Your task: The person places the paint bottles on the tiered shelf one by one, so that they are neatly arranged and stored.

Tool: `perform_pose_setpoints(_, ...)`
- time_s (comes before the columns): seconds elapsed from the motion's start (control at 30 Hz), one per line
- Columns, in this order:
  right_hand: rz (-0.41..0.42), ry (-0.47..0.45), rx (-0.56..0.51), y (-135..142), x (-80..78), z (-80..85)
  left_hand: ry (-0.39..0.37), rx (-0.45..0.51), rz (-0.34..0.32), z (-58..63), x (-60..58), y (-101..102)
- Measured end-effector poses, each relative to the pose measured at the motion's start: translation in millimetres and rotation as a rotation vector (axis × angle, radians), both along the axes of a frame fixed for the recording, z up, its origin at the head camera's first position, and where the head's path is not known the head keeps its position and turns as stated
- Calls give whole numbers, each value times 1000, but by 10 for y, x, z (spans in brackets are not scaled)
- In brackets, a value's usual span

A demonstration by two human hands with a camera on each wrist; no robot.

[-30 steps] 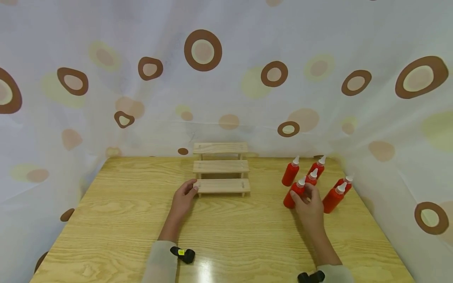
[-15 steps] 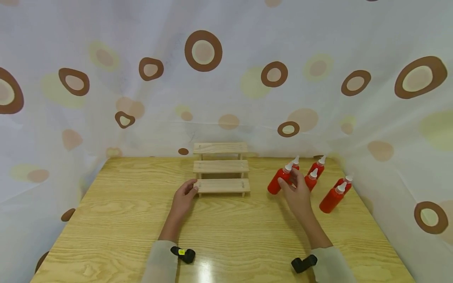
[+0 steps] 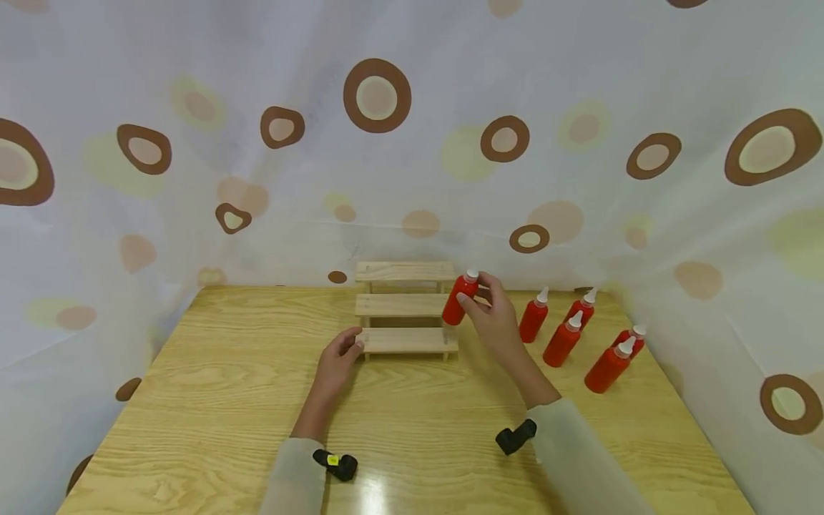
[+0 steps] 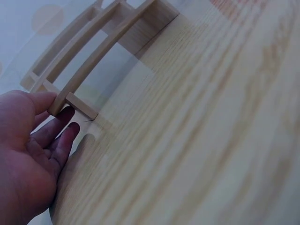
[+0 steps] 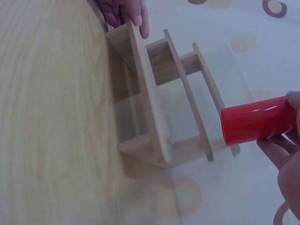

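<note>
My right hand [image 3: 496,319] grips a red squeeze bottle [image 3: 460,299] with a white cap, raised and slightly tilted in front of the right end of a three-tier wooden display stand [image 3: 412,340]. In the right wrist view the bottle's red base [image 5: 253,121] points toward the stand's upper tiers, its cap end hidden by the fingers. At the stand's left end, my left hand [image 3: 336,359] holds the lowest board. The left wrist view shows the thumb [image 4: 43,101] at the end of that board [image 4: 93,58] and curled fingers below it.
Several more red bottles with white pointed nozzles, such as the near one [image 3: 561,342], stand on the right side of the wood-grain table [image 3: 412,429]. A patterned white sheet [image 3: 309,179] hangs behind the table and along its sides.
My right hand has lifted the red squeeze bottle from among the others and carried it left and up to the stand's right end. The left hand stays at the lowest board.
</note>
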State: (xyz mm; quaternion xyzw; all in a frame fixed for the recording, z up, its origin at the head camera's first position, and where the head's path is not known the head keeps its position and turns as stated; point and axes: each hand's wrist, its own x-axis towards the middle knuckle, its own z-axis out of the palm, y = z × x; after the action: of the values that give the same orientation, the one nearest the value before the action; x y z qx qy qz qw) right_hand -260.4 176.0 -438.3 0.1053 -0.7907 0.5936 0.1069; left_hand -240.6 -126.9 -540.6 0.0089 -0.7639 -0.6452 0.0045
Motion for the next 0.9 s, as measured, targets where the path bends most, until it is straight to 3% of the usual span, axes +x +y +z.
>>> perform_pose_setpoints(0.3,37,107,-23,-464,-391,195,-6,-5,-8,-14,0,-20)
perform_pose_setpoints(0.57,82,94,-32,-802,-690,247,-3,-2,-16,-15,-7,-10)
perform_pose_setpoints(0.9,108,81,15,-1115,-902,309,14,-4,-6,-13,7,-13)
